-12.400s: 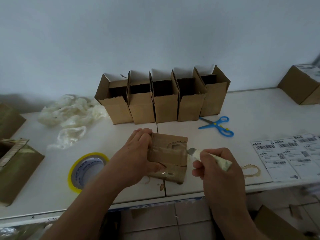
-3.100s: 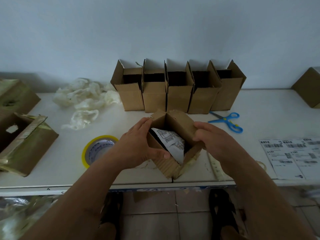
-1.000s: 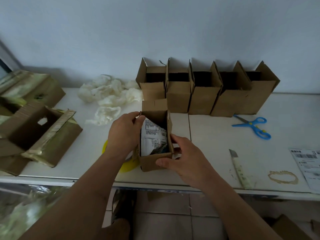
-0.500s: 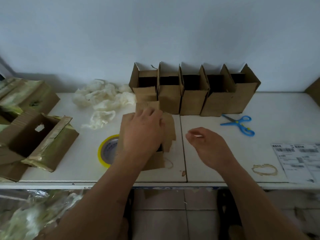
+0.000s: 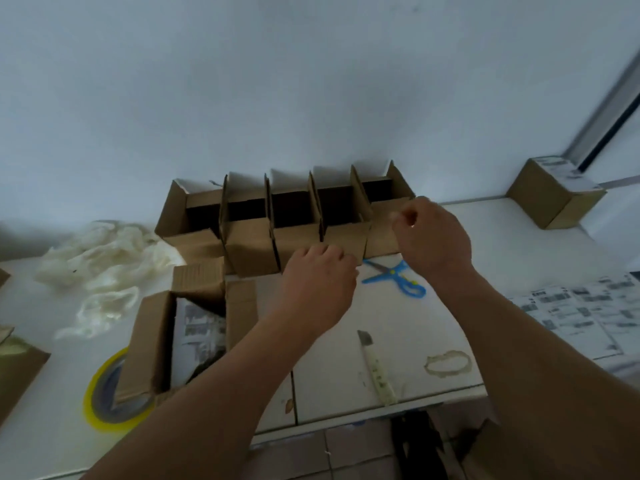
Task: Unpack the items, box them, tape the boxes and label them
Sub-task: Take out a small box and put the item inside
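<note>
Hands (image 5: 317, 284) near paper-filled opened box (image 5: 149, 344)

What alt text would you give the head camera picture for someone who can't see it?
A person's left hand and right hand reach, holding nothing, toward a row of five open cardboard boxes at the back of a white table. An opened box holding printed paper sits at left over a yellow tape roll; blue scissors, a knife and label sheets lie at right.
</note>
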